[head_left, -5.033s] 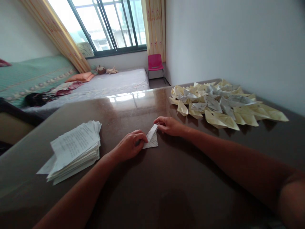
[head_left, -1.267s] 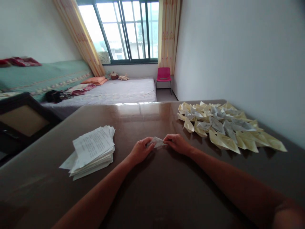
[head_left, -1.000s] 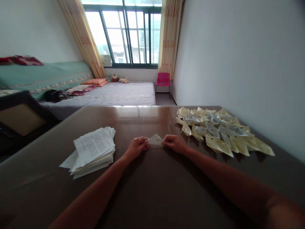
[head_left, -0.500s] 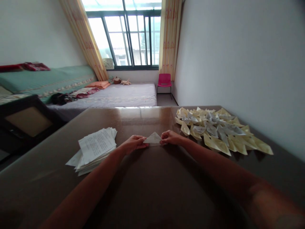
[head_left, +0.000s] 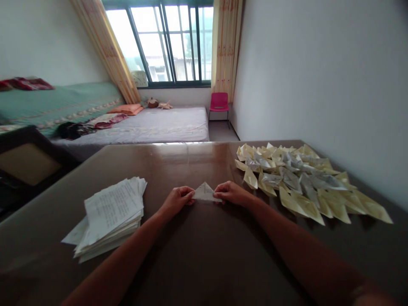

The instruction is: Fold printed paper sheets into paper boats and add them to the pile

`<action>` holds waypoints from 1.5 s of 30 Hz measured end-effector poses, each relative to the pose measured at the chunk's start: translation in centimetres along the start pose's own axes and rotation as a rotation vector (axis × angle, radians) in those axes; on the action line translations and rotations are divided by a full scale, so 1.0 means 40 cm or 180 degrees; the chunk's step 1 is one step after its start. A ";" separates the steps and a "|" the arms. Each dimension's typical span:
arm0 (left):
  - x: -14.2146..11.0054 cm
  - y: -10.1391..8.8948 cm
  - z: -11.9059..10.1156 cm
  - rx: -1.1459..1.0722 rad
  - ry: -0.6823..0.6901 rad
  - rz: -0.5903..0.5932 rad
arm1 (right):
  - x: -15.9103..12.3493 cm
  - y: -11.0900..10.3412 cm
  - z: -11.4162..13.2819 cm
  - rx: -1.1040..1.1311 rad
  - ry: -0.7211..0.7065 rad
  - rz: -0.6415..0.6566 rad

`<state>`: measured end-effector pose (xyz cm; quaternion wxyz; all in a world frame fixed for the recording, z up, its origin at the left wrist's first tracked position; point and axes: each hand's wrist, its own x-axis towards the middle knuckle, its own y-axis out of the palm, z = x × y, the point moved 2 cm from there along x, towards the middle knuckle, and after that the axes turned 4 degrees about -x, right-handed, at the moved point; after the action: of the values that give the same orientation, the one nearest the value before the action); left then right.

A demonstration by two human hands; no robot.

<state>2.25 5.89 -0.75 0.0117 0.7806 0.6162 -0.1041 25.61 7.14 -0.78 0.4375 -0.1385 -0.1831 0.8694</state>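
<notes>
Between my two hands is a small sheet of paper folded into a triangle (head_left: 204, 192), its peak pointing away from me and faint print on its face. My left hand (head_left: 179, 198) pinches its left corner between thumb and fingers. At the right corner, my right hand (head_left: 232, 194) grips the paper in the same way. The corners themselves are hidden under my fingertips. The triangle is just over the brown table (head_left: 204, 246); whether it touches the surface I cannot tell.
A stack of printed sheets (head_left: 113, 210) lies at the left of the table. Many folded paper boats (head_left: 296, 195), cream and white, crowd the right side near the wall. Beyond the table stand a bed (head_left: 178, 123) and a pink chair (head_left: 219, 102). A dark chair (head_left: 32, 159) is at the left.
The head view has tilted down and come nearer, so the stack and boats look larger and lower. Both hands still hold the folded triangle, with slight shifts of the fingers.
</notes>
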 end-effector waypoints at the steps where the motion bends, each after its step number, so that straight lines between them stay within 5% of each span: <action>1: 0.000 -0.002 0.002 -0.0013 0.0015 0.0010 | -0.001 0.001 0.002 -0.0092 0.0003 -0.0088; 9: -0.012 -0.006 -0.009 0.0508 0.0483 -0.0102 | 0.002 0.017 0.021 -0.1266 -0.0286 -0.0969; 14: -0.008 0.001 -0.010 0.0158 0.0546 -0.0474 | 0.007 0.020 0.029 -0.0883 -0.0223 -0.0965; 21: -0.019 0.021 -0.009 -0.1336 0.0385 0.0255 | 0.004 0.064 0.039 0.1261 0.0573 -0.0236; 29: -0.031 0.025 0.001 -0.1743 0.0395 0.1116 | -0.019 0.093 0.061 0.2060 0.0801 0.0763; 36: -0.034 0.029 0.001 -0.2006 0.0306 0.1473 | -0.022 0.102 0.066 0.2095 0.0961 0.1096; 38: -0.033 0.032 0.000 -0.2008 0.0264 0.1374 | -0.018 0.099 0.066 0.1510 0.0795 0.0864; 42: -0.030 0.038 -0.002 -0.1761 0.0297 0.1018 | -0.014 0.064 0.083 -0.0097 0.0024 -0.0939; 45: -0.031 0.048 -0.011 -0.1312 0.0360 0.0853 | -0.014 0.061 0.094 -0.0431 -0.0347 -0.1184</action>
<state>3.90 4.31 -0.33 0.1498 0.8410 0.5151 0.0701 22.69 4.60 1.58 0.5696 -0.0842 -0.2869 0.7656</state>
